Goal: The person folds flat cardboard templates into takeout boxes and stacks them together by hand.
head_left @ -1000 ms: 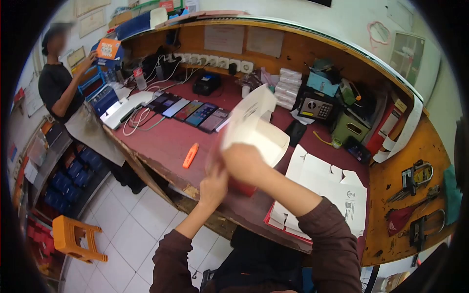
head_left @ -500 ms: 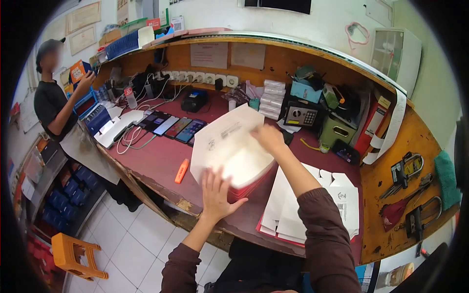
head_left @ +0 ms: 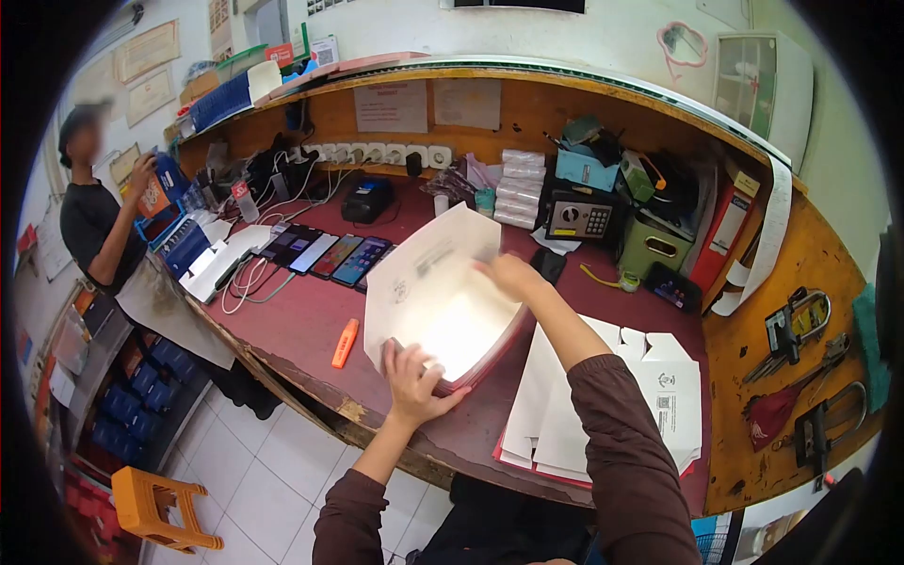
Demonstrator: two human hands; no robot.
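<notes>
A partly folded cardboard box point(head_left: 443, 320), white inside with red outside, stands tilted on the desk in front of me. Its tall flap at the far left carries small dark print. My left hand point(head_left: 414, 384) grips the near edge, fingers curled over the wall and thumb along the outside. At the far right side, my right hand point(head_left: 516, 281) has its fingers closed on the box's edge; the fingertips are partly blurred. Beside my right forearm lies a stack of flat, unfolded box sheets point(head_left: 565, 414), white with red edges.
An orange highlighter point(head_left: 346, 343) lies left of the box. Several phones point(head_left: 330, 256) and white cables sit farther back. A small safe point(head_left: 579, 217), a green bin point(head_left: 650, 245) and padlocks point(head_left: 796, 325) are to the right. Another person point(head_left: 99, 221) stands at left, holding a blue-and-orange box point(head_left: 160, 188).
My left fingers have gone from spread against the near wall to curled over its edge. My right hand has shifted slightly along the far right side. The other person's box has moved.
</notes>
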